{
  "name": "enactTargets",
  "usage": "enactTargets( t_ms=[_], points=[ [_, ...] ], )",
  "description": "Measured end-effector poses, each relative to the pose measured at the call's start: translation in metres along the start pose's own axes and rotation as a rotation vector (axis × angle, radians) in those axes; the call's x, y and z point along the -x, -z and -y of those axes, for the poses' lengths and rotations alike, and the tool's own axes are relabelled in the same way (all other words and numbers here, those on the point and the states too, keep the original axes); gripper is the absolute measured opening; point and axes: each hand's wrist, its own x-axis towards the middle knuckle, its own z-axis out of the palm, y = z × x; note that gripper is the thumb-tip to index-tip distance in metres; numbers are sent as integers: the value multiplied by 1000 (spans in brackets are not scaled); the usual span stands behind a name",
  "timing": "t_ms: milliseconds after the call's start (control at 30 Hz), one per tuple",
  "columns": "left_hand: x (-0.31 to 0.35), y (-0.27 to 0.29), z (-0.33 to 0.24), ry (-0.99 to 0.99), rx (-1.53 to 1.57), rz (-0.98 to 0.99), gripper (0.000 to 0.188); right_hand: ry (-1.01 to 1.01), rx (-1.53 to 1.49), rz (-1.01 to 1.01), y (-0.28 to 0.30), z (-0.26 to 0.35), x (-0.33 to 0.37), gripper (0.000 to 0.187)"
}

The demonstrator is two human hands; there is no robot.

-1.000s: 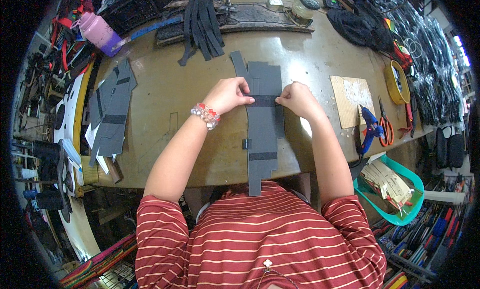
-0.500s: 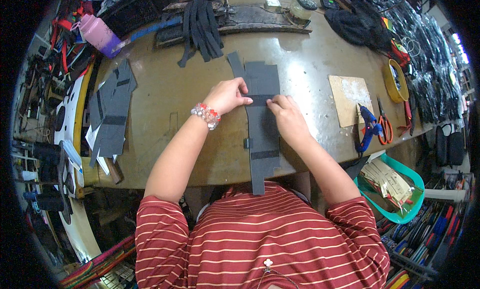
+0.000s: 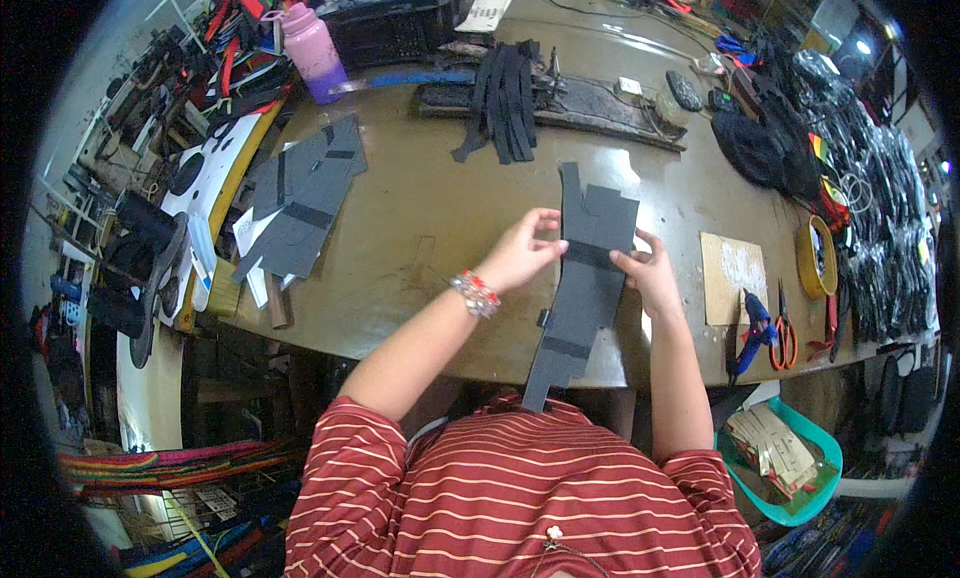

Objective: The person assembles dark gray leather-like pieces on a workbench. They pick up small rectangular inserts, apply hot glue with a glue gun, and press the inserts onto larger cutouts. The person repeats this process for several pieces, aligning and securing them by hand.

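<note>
A long dark grey fabric panel with black bands across it lies tilted in front of me, its lower end near the table's front edge. My left hand, a beaded bracelet on its wrist, pinches the panel's left edge with the thumb beside the upper black band. On the opposite edge my right hand grips with its thumb on top, at the same band. Some fingertips of both hands are hidden behind the panel. A small black tab sticks out from the lower left edge.
Similar grey panels are stacked at left, near a pink-purple bottle. Black strips hang over a dark bar. At right lie a board, a blue glue gun and orange-handled scissors; a teal basket sits below.
My head view has turned left, shifting the scene rightward. The panel now slants, its top toward the right. My hands have moved from the band's surface out to the panel's two edges.
</note>
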Motion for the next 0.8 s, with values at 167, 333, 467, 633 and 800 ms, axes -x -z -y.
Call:
enactTargets(
  t_ms=[167, 333, 467, 633, 800],
  points=[
    [-14, 177, -8, -243, -990, -581, 24, 249, 166, -83, 7, -14, 2, 42],
    [43, 309, 5, 554, -1255, -446, 51, 176, -29, -190, 13, -25, 15, 39],
    [48, 291, -15, 220, -717, -290, 53, 201, -466, 91, 10, -7, 18, 39],
    [39, 142, -22, -62, -63, -293, 49, 197, -680, 306, -29, 34, 24, 36],
    [31, 47, -7, -134, 314, -78, 28, 151, -508, 151, -108, 41, 31, 21]
  ],
)
